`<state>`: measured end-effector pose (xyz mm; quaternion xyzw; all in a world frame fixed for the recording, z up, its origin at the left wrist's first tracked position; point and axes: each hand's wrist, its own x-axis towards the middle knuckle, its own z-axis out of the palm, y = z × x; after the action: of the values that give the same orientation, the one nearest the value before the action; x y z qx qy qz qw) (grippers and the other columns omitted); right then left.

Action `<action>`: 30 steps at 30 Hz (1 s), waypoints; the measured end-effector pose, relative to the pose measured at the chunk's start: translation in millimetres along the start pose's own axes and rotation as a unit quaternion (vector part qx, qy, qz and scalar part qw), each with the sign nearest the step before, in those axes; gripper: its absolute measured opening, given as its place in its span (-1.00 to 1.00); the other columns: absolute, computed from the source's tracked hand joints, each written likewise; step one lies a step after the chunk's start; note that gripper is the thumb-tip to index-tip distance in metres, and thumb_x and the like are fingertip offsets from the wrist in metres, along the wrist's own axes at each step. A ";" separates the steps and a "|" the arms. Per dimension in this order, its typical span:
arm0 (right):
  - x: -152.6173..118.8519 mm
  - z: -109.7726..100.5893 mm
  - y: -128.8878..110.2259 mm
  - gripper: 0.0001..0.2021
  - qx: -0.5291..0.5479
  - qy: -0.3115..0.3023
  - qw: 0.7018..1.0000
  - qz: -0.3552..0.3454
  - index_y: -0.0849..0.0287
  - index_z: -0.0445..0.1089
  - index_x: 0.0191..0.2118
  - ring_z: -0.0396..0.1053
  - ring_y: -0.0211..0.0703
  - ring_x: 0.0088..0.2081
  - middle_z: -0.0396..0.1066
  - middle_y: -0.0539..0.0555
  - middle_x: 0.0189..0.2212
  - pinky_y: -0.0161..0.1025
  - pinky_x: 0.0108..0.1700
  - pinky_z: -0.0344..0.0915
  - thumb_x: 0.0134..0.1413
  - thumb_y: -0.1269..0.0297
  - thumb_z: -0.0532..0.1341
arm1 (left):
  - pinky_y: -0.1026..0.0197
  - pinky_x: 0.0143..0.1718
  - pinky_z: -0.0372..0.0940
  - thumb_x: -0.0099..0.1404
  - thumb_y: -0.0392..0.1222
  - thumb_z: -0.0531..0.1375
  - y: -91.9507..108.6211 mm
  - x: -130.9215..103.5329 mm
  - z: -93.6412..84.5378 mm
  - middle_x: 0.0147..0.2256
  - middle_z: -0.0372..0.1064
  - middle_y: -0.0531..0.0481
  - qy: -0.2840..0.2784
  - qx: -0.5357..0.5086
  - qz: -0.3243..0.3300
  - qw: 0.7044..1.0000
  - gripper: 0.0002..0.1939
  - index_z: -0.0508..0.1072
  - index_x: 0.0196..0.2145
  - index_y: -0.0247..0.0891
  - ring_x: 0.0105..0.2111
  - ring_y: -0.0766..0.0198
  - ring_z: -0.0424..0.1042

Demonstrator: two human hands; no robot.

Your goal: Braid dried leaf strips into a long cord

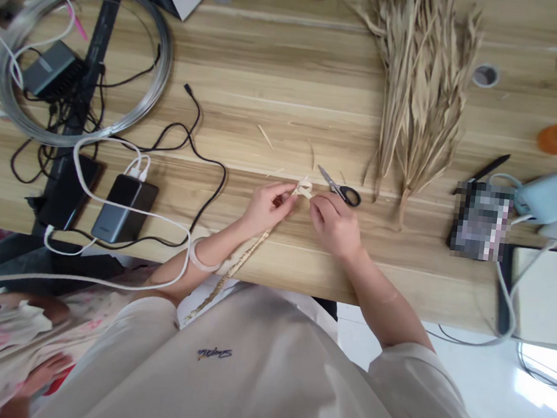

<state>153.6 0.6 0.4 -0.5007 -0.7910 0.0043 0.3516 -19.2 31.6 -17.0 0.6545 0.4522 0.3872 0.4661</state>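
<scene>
A long, narrow braid of dried straw-like leaf (239,263) runs from my left hand (269,206) down over the table edge toward my lap. My left fingers pinch its pale upper end (303,189). Close by on the right, my right hand (336,223) has its fingers closed at the loose strips of that same end. Just beyond the right hand lies a pair of scissors (340,187) with black handles, its blades pointing away to the left. Past it rests a big bundle of dried leaves (414,97).
On the left are a coil of metal wire (162,55), black and white cables, and a power bank (120,208). To the right lie a black pen (489,168), a light blue device (556,196) and an open notebook (540,299). Another person's hand (46,374) shows at lower left.
</scene>
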 end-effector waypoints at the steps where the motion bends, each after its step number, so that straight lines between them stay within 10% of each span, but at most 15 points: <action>1: -0.3 -0.8 -1.0 -0.85 -0.008 0.003 1.000 -0.012 0.20 0.38 -0.33 0.44 -0.21 -0.31 0.48 0.13 -0.34 -0.33 -0.31 0.36 0.14 0.48 0.08 | 0.42 -0.66 0.21 0.24 -0.10 0.17 0.1 0.4 0.0 -0.53 0.37 0.05 0.013 -0.002 -0.006 1.000 -0.69 0.48 -0.10 -0.27 -0.66 0.46 0.34; 20: -2.1 -22.2 -15.4 -0.82 0.045 -0.046 0.995 -0.072 0.16 0.39 -0.44 0.40 -0.23 -0.41 0.46 0.08 -0.42 -0.31 -0.41 0.32 0.12 0.48 0.09 | 0.40 -0.67 0.22 0.19 -0.01 0.21 -0.8 5.7 -4.3 -0.53 0.36 0.07 0.116 -0.032 -0.049 0.992 -0.67 0.47 -0.15 -0.25 -0.60 0.42 0.38; 26: 13.0 -27.9 0.9 -0.82 0.325 -0.127 0.935 0.059 0.18 0.46 -0.37 0.46 -0.21 -0.34 0.49 0.06 -0.42 -0.27 -0.28 0.40 0.16 0.27 0.14 | 0.41 -0.72 0.21 0.13 0.04 0.25 11.7 6.4 -2.7 -0.58 0.36 0.08 0.069 -0.127 -0.099 0.985 -0.63 0.46 -0.23 -0.31 -0.64 0.42 0.36; 30: 13.9 -17.3 14.3 -0.80 0.288 -0.037 0.944 0.159 0.11 0.49 -0.26 0.46 -0.17 -0.26 0.51 0.06 -0.33 -0.17 -0.18 0.41 0.17 0.21 0.12 | 0.41 -0.72 0.23 0.06 0.07 0.29 20.6 1.6 1.5 -0.61 0.34 0.09 0.018 -0.169 -0.116 0.979 -0.58 0.46 -0.25 -0.33 -0.65 0.41 0.36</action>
<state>171.1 12.8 16.0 -0.4966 -0.6786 0.3062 0.4462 -12.6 29.5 2.5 0.5020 0.4614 0.4128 0.6039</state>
